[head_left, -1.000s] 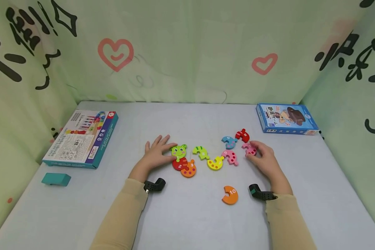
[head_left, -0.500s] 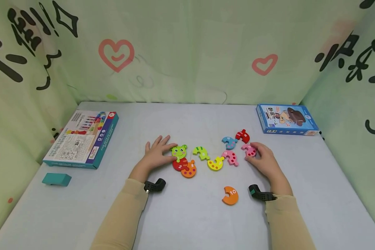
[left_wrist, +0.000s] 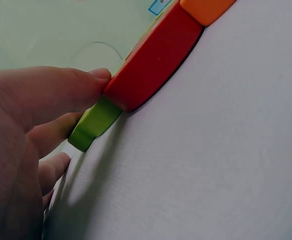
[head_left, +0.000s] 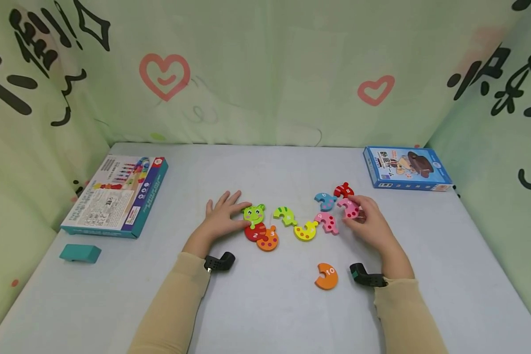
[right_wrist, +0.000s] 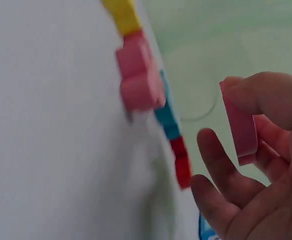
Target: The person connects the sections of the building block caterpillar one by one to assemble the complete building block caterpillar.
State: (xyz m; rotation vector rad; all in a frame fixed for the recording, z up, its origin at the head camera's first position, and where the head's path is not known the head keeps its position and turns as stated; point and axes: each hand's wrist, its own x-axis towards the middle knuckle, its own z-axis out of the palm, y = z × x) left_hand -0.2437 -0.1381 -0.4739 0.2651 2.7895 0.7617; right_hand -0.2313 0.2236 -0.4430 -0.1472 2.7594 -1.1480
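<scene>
The pale counter (head_left: 265, 305) fills most of my head view, with the white-and-teal box (head_left: 115, 196) on its left and the smaller blue box (head_left: 407, 168) at its far right. My left hand (head_left: 224, 216) has its fingers spread, thumb and forefinger touching the frog-faced green piece (head_left: 253, 214) and the red number-two piece (head_left: 255, 233). My right hand (head_left: 371, 221) has thumb and forefinger clamped on a pink piece (head_left: 348, 207), the other fingers loose and apart. It appears just above the counter, right of the blue piece (head_left: 325, 201) and near the red number-eight piece (head_left: 344, 191).

I'd expect it to handle light and stiff, perhaps painted wood, not fragile, though the smooth finish could slip. I'd take it by opposite edges, where its thickness gives purchase. It looks flat-faced, chunky and curved, with darker pink spots and a plain pink side; I can't read any number.
</scene>
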